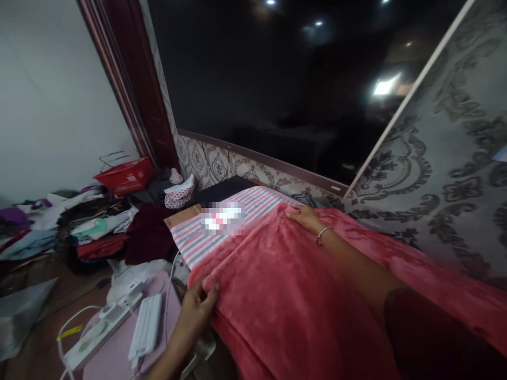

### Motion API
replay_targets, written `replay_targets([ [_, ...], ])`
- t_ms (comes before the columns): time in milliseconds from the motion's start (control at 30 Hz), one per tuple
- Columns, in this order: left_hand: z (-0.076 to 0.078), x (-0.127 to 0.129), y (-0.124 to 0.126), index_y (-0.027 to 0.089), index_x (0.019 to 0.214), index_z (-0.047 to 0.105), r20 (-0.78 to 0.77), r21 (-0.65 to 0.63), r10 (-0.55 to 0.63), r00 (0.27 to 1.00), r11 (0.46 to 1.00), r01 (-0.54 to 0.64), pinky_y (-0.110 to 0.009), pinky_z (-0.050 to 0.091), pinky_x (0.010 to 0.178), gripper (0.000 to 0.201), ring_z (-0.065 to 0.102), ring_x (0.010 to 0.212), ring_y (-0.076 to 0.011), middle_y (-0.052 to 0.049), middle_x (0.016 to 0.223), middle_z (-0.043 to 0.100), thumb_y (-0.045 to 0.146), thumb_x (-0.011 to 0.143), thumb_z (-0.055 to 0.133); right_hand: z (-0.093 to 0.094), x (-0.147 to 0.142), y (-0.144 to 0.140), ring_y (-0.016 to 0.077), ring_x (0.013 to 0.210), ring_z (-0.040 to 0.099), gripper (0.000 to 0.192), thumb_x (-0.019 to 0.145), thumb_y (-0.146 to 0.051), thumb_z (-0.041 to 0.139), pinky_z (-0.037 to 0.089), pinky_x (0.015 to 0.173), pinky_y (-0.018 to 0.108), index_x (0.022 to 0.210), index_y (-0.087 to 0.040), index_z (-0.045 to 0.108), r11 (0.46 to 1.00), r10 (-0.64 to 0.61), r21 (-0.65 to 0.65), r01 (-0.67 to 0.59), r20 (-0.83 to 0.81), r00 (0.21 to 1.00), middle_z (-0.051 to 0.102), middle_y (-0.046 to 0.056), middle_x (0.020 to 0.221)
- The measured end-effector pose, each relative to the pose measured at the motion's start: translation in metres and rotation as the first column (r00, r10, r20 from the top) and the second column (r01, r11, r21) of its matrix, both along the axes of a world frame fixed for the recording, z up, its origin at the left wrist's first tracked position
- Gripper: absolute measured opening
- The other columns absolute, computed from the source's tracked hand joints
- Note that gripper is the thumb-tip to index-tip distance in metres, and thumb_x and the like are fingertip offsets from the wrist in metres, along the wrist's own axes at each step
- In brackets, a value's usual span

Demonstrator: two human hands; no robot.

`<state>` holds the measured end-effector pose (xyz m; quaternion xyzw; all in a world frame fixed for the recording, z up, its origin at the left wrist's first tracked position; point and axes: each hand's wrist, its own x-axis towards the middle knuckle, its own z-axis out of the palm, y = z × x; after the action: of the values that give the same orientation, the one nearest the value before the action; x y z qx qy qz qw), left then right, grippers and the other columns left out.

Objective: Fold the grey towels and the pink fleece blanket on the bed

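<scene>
Bench (186, 215) ran from center toward far left, its brown corner showing past the cloth. A striped pink-and-grey cover (253, 208) lay directly on it, visible at the far end. A red fleece blanket (285, 301) lay over the cover and took up the near and right part, bunched at its far edge. Floor (35, 343) at left carried a pile of clothes (95, 232), a red basket (125, 177) at the far side, and a white power strip (99, 330) near left.
</scene>
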<state>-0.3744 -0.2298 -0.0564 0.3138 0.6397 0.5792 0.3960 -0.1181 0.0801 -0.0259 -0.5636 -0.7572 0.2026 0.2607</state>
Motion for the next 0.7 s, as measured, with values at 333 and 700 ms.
replay_targets([
  [333,0.047,-0.057,0.020,0.017,0.075,0.067,-0.031,0.099,0.299,0.954,0.950,-0.295,-0.026,0.047,0.057,0.053,0.057,0.062,-0.0170,-0.002,0.066,0.066,0.056,0.043,0.084,0.042,-0.056,0.045,0.0132,0.062,0.050,0.024,0.076,-0.035,0.056,0.038,0.058,0.025,0.079,-0.014,0.068,0.992,-0.110,0.028,0.121,-0.257,0.960,0.062,0.000,0.068],
  [700,-0.003,-0.073,0.007,0.018,0.067,0.065,-0.066,0.052,0.241,0.968,0.970,-0.237,-0.022,0.035,0.043,0.050,0.044,0.050,-0.0116,0.002,0.055,0.053,0.061,0.049,0.083,0.006,-0.068,0.036,0.0146,0.063,0.053,0.015,0.074,-0.027,0.059,0.038,0.059,0.024,0.069,-0.015,0.067,0.996,-0.086,0.021,0.091,-0.182,0.980,0.062,0.000,0.064],
])
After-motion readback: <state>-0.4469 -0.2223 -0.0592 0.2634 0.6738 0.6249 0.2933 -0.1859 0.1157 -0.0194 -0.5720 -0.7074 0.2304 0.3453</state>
